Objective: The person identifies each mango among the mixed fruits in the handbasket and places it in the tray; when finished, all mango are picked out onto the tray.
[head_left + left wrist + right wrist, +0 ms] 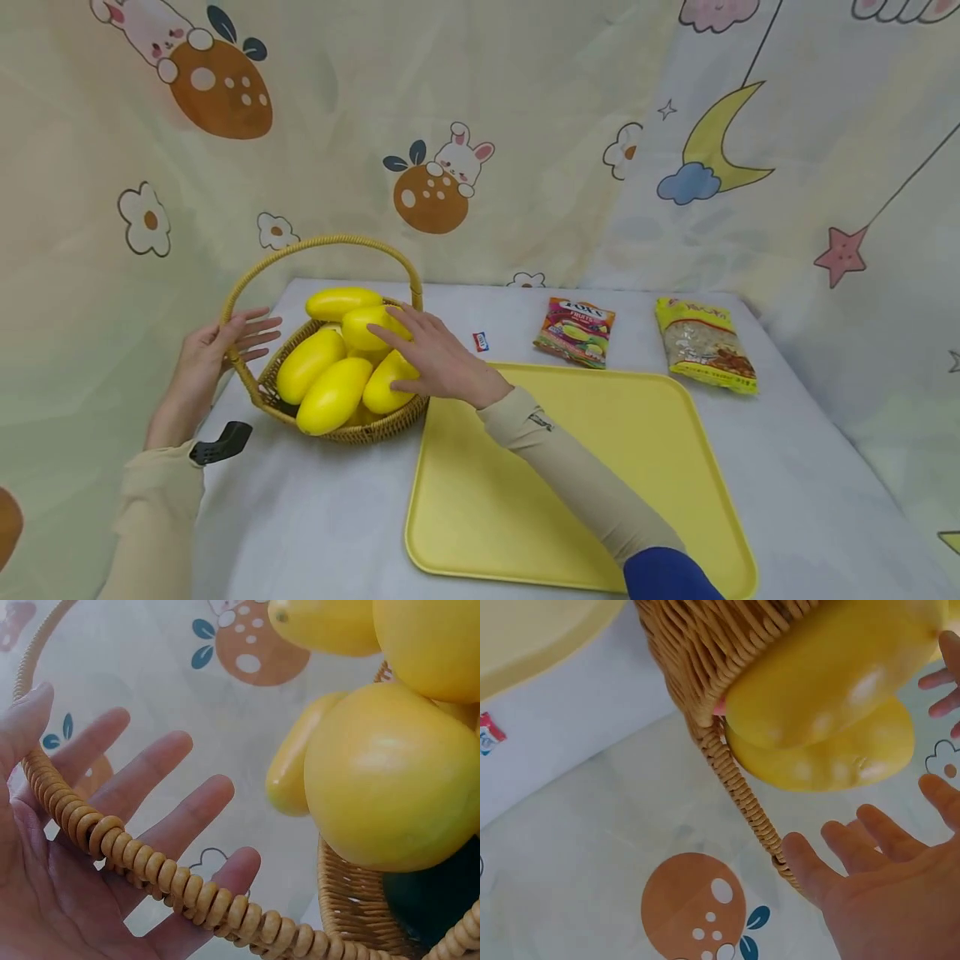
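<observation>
A wicker basket (390, 423) with a tall arched handle (330, 240) holds several yellow mangoes (333, 396) piled above its rim. My left hand (198, 354) is at the left side of the handle, fingers straight and spread. In the left wrist view, the wrapped handle (202, 896) crosses in front of the left palm (45, 885). Over the basket's right side reaches my right hand (450, 362), its fingers extended beside the mangoes. The right wrist view shows that hand (900, 892) with fingers spread near the handle (742, 795), gripping nothing.
A yellow tray (517, 500) lies right of the basket, beneath my right forearm. Behind it are a small red-and-blue wrapped piece (481, 342), a Fox's candy bag (576, 332) and a yellow clear-windowed food bag (705, 346). A printed curtain (540, 167) hangs behind the table.
</observation>
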A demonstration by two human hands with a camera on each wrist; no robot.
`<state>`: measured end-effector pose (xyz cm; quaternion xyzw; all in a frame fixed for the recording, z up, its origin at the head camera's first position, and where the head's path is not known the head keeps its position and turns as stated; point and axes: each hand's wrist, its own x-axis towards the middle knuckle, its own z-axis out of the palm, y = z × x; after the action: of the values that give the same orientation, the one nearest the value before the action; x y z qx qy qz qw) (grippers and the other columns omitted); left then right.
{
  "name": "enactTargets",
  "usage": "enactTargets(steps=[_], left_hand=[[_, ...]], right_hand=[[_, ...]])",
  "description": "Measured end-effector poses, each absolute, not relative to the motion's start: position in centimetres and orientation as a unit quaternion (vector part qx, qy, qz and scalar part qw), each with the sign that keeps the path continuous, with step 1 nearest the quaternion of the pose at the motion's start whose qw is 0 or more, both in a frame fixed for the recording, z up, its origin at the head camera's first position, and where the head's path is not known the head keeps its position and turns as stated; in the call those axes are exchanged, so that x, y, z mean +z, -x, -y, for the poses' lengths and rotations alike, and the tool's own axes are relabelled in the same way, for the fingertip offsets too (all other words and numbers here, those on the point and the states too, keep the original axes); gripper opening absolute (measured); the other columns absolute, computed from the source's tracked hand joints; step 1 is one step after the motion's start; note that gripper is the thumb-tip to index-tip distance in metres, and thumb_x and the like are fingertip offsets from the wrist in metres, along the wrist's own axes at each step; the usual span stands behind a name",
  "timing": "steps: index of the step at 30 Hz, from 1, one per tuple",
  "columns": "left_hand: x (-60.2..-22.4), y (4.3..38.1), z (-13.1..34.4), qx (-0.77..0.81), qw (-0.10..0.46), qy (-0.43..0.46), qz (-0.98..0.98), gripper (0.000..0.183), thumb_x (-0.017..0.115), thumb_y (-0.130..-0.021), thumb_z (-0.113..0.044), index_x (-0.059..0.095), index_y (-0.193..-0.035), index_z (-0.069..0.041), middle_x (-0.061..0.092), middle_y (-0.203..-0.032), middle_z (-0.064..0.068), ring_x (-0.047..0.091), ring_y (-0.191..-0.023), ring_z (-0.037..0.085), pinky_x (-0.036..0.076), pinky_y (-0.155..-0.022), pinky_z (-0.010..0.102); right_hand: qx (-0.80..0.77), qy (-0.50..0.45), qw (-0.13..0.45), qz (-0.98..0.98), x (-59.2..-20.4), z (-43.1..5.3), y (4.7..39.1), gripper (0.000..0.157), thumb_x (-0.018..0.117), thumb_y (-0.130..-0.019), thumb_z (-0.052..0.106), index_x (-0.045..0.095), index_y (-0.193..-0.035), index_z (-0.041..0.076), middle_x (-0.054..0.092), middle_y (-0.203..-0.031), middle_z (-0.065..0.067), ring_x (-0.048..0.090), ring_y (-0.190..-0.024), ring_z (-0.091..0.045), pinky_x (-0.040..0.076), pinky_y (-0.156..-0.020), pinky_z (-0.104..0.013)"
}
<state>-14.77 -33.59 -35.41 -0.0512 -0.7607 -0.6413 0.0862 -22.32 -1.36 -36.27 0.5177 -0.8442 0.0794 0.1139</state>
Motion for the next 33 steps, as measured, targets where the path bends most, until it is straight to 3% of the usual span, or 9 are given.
enactTargets(steps=[4,9,20,27,33], left_hand=[[-35.3,14.7,33.6,-0.648,0.082,0.051,0.756,0.043,0.042,-0.103,-0.033,0.053,-0.135,-0.006,0.069,-0.115,-0.008,0.065,-0.107,0.007,0.053,-0.083,0.018],[-35.5,14.9,33.4,-0.634,0.083,0.045,0.768,0.044,0.042,-0.102,-0.035,0.053,-0.135,-0.007,0.069,-0.114,-0.011,0.065,-0.106,0.005,0.053,-0.083,0.018],[-35.6,14.7,33.7,-0.633,0.089,0.047,0.767,0.044,0.041,-0.103,-0.033,0.052,-0.136,-0.006,0.069,-0.114,-0.011,0.065,-0.104,0.004,0.053,-0.081,0.017],[-35.6,14.6,33.7,-0.622,0.087,0.038,0.777,0.044,0.040,-0.103,-0.035,0.053,-0.136,-0.008,0.069,-0.112,-0.014,0.065,-0.103,0.004,0.052,-0.081,0.015],[-35.5,14.7,33.8,-0.623,0.086,0.046,0.776,0.043,0.039,-0.104,-0.034,0.053,-0.135,-0.007,0.070,-0.112,-0.012,0.065,-0.103,0.005,0.052,-0.082,0.015]], right_hand=[[0.087,-0.505,0.104,0.852,-35.5,3.0,23.8,0.076,0.063,-0.092,0.041,0.025,-0.151,0.014,0.024,-0.154,-0.021,0.027,-0.141,-0.036,0.028,-0.115,-0.046],[0.100,-0.457,0.045,0.883,-35.1,5.0,25.4,0.075,0.060,-0.094,0.038,0.020,-0.153,0.015,0.019,-0.155,-0.020,0.027,-0.142,-0.034,0.036,-0.110,-0.045],[0.073,-0.411,-0.010,0.908,-35.6,7.8,26.6,0.075,0.059,-0.094,0.039,0.018,-0.154,0.019,0.019,-0.157,-0.016,0.024,-0.144,-0.029,0.036,-0.111,-0.043],[0.068,-0.429,0.021,0.901,-36.5,7.8,27.1,0.068,0.059,-0.095,0.035,0.024,-0.151,0.017,0.040,-0.141,-0.014,0.049,-0.118,-0.026,0.049,-0.093,-0.037],[0.065,-0.442,0.065,0.892,-36.3,7.6,27.1,0.065,0.058,-0.095,0.038,0.027,-0.149,0.016,0.047,-0.134,-0.012,0.054,-0.108,-0.024,0.051,-0.087,-0.035]])
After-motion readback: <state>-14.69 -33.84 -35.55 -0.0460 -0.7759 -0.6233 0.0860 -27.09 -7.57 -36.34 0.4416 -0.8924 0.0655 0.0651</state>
